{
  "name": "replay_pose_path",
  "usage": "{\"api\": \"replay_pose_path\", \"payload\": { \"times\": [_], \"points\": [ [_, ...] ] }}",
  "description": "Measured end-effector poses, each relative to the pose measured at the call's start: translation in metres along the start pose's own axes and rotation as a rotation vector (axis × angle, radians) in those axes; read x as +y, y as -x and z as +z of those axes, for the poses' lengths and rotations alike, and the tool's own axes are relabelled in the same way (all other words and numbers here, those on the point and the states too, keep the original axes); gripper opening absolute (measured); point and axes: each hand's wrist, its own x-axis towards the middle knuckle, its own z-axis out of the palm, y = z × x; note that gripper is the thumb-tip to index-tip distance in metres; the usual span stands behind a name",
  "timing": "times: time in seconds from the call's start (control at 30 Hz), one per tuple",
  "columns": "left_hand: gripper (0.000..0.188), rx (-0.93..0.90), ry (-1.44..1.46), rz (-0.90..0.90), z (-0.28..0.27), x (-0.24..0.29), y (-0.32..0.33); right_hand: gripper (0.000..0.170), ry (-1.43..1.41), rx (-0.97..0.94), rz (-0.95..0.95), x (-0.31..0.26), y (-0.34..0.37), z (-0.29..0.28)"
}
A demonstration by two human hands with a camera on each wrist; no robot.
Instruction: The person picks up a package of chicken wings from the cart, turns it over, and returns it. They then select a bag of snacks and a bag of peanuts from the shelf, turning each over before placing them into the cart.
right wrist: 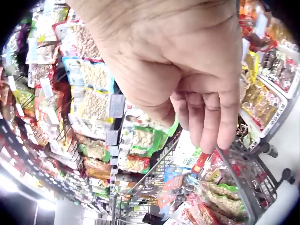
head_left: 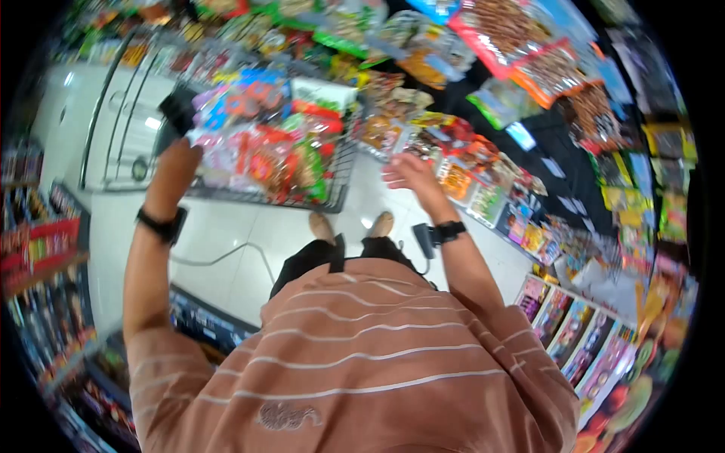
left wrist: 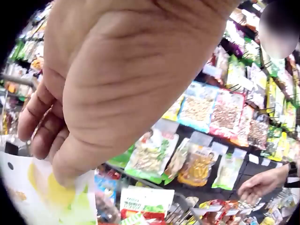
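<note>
My left hand (head_left: 178, 167) is over the near left part of the shopping cart. In the left wrist view that hand (left wrist: 117, 89) pinches the top edge of a white snack bag (left wrist: 70, 199) printed with yellow and green, its thumb on the front. Several colourful snack bags (head_left: 272, 162) fill the end of the cart (head_left: 343, 177) nearest the shelves. My right hand (head_left: 411, 174) hangs just right of the cart with relaxed fingers and holds nothing. In the right wrist view the fingers of this hand (right wrist: 187, 79) overlap the cart's rim.
Display shelves (head_left: 559, 162) of bagged nuts and dried foods run along the front and right. A rack of small packets (head_left: 581, 332) stands at the lower right, with more shelves (head_left: 45, 249) at the left. Pale tiled floor (head_left: 219, 260) shows around my feet.
</note>
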Motion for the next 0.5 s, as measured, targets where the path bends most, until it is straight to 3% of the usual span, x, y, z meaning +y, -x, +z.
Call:
{"api": "replay_pose_path", "payload": {
  "times": [0.07, 0.1, 0.13, 0.23, 0.3, 0.4, 0.5],
  "points": [
    [0.002, -0.011, 0.078, -0.029, -0.083, 0.023, -0.01, 0.036, 0.048, -0.065, -0.085, -0.025, 0.002, 0.019],
    [0.003, 0.005, 0.094, -0.038, -0.114, 0.038, -0.017, 0.038, 0.223, -0.066, -0.216, -0.041, 0.003, 0.032],
    [0.005, 0.064, 0.184, 0.043, -0.133, 0.045, -0.024, 0.04, 0.398, -0.069, -0.34, -0.059, 0.006, 0.047],
    [0.007, -0.004, 0.305, 0.085, -0.184, 0.077, -0.042, 0.055, 0.49, -0.127, -0.542, -0.097, 0.018, 0.078],
    [0.009, 0.003, 0.396, 0.128, -0.207, 0.103, -0.055, 0.063, 0.716, -0.109, -0.656, -0.123, 0.03, 0.09],
    [0.008, 0.116, 0.467, 0.274, -0.207, 0.13, -0.077, 0.069, 0.803, -0.056, -0.837, -0.12, 0.025, 0.086],
    [0.009, 0.203, 0.518, 0.372, -0.219, 0.168, -0.106, 0.057, 0.719, -0.146, -0.721, -0.125, 0.039, 0.063]
  ]
}}
